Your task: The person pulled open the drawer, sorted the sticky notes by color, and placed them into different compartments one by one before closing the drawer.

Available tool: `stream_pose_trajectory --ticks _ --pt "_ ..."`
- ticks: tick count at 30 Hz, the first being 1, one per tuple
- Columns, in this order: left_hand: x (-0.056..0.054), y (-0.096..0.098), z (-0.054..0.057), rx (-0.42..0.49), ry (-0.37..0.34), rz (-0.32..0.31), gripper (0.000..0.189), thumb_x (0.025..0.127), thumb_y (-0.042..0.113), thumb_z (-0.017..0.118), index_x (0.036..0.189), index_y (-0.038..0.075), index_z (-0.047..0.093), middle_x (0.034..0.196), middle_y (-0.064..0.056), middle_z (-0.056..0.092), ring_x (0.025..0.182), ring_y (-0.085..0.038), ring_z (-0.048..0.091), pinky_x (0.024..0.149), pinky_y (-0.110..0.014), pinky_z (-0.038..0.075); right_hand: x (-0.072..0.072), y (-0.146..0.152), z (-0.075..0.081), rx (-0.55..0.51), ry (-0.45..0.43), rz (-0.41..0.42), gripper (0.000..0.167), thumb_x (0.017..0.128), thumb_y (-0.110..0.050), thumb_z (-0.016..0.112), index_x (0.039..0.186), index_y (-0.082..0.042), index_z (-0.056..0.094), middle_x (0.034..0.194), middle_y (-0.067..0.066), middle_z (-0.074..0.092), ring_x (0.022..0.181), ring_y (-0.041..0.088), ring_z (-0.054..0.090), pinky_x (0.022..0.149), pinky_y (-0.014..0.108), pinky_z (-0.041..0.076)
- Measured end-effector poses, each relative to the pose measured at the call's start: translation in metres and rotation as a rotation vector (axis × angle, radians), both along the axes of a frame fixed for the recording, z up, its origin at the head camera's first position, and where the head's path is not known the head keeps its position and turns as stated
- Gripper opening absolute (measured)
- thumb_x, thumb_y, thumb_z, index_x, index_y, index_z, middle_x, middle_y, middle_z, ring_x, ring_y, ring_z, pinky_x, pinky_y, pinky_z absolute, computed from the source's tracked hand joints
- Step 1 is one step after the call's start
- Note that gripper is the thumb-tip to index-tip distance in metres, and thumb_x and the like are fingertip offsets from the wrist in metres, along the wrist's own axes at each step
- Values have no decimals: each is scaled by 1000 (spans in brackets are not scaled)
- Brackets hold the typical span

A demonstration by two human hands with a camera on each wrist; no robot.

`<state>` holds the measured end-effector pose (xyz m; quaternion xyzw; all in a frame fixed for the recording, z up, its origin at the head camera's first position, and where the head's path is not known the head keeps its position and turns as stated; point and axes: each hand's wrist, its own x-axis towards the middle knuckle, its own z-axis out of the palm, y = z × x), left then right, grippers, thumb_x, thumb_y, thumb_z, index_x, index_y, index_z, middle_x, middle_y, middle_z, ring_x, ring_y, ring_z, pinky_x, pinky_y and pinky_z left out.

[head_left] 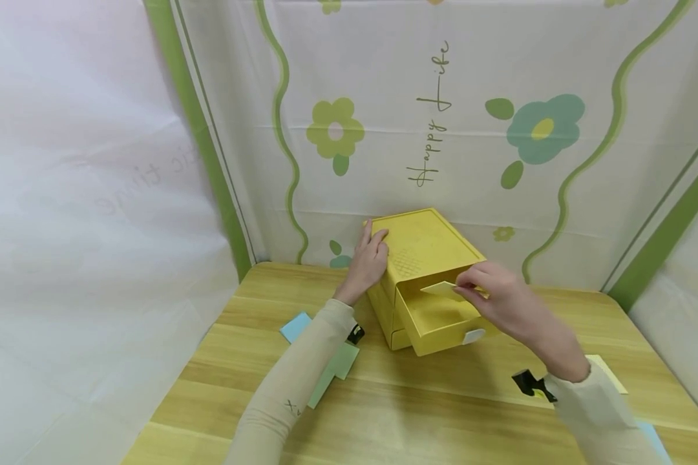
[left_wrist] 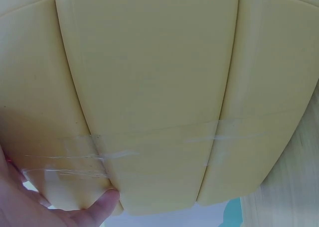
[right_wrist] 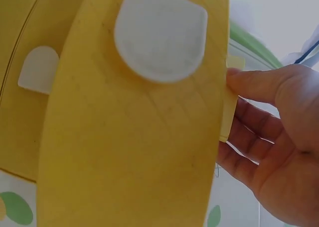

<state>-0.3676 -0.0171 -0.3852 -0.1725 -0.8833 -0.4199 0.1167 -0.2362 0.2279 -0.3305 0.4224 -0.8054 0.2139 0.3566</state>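
Note:
A yellow desktop drawer box [head_left: 424,239] stands turned at an angle near the back of the table. Its upper drawer [head_left: 442,336] is pulled out and has a white tab on the front. My left hand [head_left: 369,261] grips the box's left top edge, the fingers over the top; in the left wrist view its thumb [left_wrist: 102,207] presses the side panel [left_wrist: 149,87], which has clear tape across it. Over the pulled-out drawer, my right hand [head_left: 497,297] pinches a pale yellow sticky note [head_left: 441,289] between thumb and fingers. In the right wrist view the drawer front [right_wrist: 129,137] partly hides the note.
Left of the box lie a blue note [head_left: 295,327] and green notes [head_left: 343,360], partly under my left forearm. A pale yellow note [head_left: 607,373] and a blue note [head_left: 653,439] lie by my right sleeve. A printed curtain [head_left: 384,77] hangs right behind the table.

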Motion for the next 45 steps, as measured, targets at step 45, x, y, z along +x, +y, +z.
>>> stream_pose_trajectory --ticks 45 --pt "3 0 0 24 -17 7 53 102 31 21 148 19 45 167 1 -2 152 -33 12 120 -56 19 -9 -21 -15 170 -322 43 10 78 -7 79 84 -14 75 82 -11 69 73 1 59 63 24 52"
